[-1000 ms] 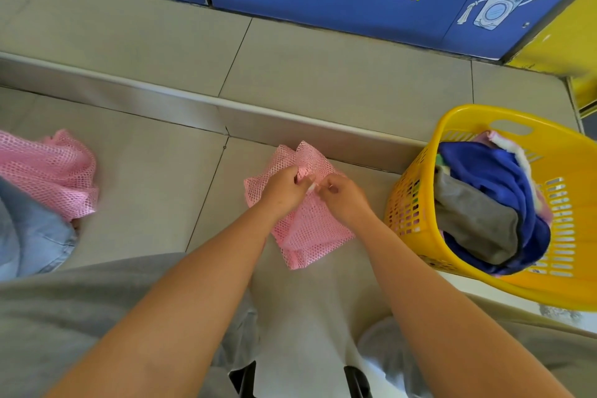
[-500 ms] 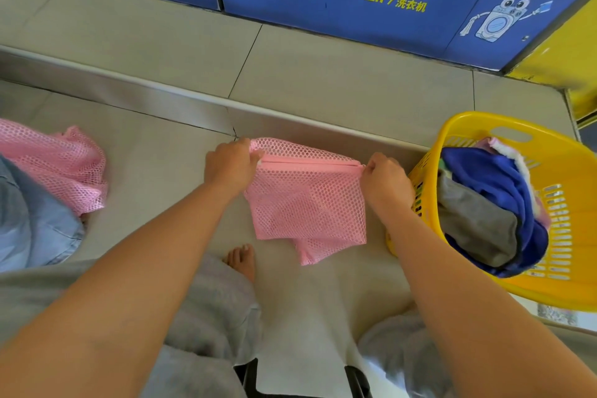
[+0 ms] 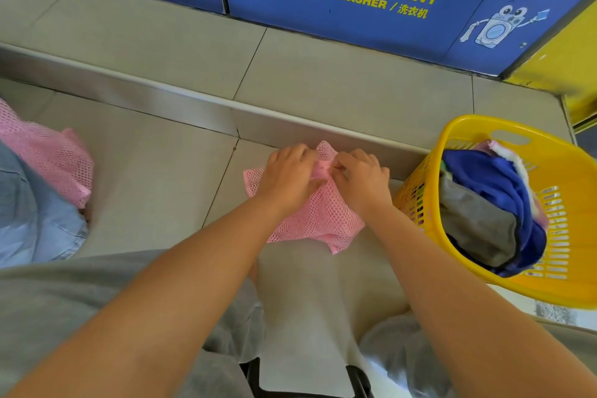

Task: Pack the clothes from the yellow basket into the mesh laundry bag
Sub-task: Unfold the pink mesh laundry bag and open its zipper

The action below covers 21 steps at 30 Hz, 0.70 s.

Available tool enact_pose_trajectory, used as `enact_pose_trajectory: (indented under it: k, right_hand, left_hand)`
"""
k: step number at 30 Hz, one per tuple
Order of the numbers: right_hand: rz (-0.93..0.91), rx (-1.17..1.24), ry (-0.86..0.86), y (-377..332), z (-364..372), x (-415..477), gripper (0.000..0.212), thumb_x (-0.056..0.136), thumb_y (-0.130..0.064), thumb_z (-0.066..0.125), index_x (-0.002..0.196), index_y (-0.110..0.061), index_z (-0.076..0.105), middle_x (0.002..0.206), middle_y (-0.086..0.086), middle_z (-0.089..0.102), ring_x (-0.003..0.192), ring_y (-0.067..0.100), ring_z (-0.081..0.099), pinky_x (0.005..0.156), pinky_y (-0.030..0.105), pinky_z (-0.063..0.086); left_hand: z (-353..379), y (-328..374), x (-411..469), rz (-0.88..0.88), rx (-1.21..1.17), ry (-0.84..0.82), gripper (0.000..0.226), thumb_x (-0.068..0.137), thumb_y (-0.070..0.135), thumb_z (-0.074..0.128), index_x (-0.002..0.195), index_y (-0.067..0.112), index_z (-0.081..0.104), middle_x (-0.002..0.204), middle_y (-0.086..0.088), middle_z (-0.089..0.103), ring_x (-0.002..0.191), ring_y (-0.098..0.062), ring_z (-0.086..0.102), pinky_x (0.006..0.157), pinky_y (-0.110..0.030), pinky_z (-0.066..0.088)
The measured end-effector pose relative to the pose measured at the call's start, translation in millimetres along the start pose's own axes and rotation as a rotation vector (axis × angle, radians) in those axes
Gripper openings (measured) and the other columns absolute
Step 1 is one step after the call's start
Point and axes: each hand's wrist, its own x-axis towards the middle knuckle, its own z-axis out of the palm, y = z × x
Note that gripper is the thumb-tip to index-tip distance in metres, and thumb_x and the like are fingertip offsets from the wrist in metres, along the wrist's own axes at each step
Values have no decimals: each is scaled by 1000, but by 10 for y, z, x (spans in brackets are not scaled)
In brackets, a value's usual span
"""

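Observation:
A pink mesh laundry bag (image 3: 318, 220) hangs bunched in front of me above the tiled floor. My left hand (image 3: 287, 178) and my right hand (image 3: 363, 182) both pinch its top edge, close together at the middle. To the right stands the yellow basket (image 3: 568, 255), holding a blue garment (image 3: 484, 178), a grey garment (image 3: 475, 229) and a pale pink-white piece at the back. The bag's opening is hidden between my fingers.
A second pink mesh bag (image 3: 48, 152) lies at the far left on blue denim (image 3: 29, 220). A steel-edged step (image 3: 181, 103) runs across the floor ahead, with blue washer panels (image 3: 355, 10) behind it. My grey-clad knees fill the bottom.
Half a second ago my hands held the bag stretched wide by its top corners. They have come together at the middle, and the bag now hangs bunched.

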Motion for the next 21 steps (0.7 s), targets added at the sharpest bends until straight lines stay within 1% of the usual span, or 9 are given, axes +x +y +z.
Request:
enact_pose_trajectory:
  k: [4,7,10,13,15,17,21]
  right_hand:
    - [-30,-13,-4,-7,-51,-29,17,93,-29,52,102,-21,64,107,3,58,104,27,49,76,34,25]
    - [-53,-59,-8,-4,-68,-37,18,94,-30,49,101,-22,64,105,2,58,102,27,50,77,35,27]
    - [-42,-99,-10,4,-78,-29,19,94,-26,45,100,-18,62,104,4,58,99,29,51,77,37,35]
    - [47,-79,-26,45,-90,5,23,95,-23,43,105,-12,61,105,11,57,100,34,53,75,38,45]
    - [118,-63,-33,92,-93,22,24,95,-22,43,108,-11,60,107,13,55,100,36,54,71,37,46]
    - [176,-60,-37,133,-95,36,24,95,-21,42,110,-11,59,110,14,53,99,38,56,71,37,46]
    - [294,-52,-32,160,-115,77,24,97,-21,41,109,-11,58,119,16,50,98,42,59,74,40,46]
  left_hand:
    - [81,-20,25,-25,-28,17,30,103,30,53,127,18,65,124,-8,68,121,-33,55,104,-42,35]
    - [65,-75,23,5,6,24,25,104,26,50,120,15,66,116,-9,67,114,-34,55,101,-43,37]
    - [-1,-173,16,40,62,23,27,104,21,49,124,13,65,115,-10,65,113,-34,55,99,-43,37]
    - [-103,-356,-22,13,136,26,28,99,14,51,124,13,65,116,-11,70,112,-35,57,95,-43,38]
    - [-181,-513,-61,-40,195,26,25,97,12,52,117,8,66,114,-16,71,108,-38,59,92,-44,40]
    - [-267,-681,-118,-102,232,49,19,96,10,56,109,4,67,107,-21,73,103,-41,61,88,-46,43]
    - [-387,-933,-243,-229,337,17,21,98,11,54,116,3,63,104,-20,72,102,-39,60,85,-43,43]
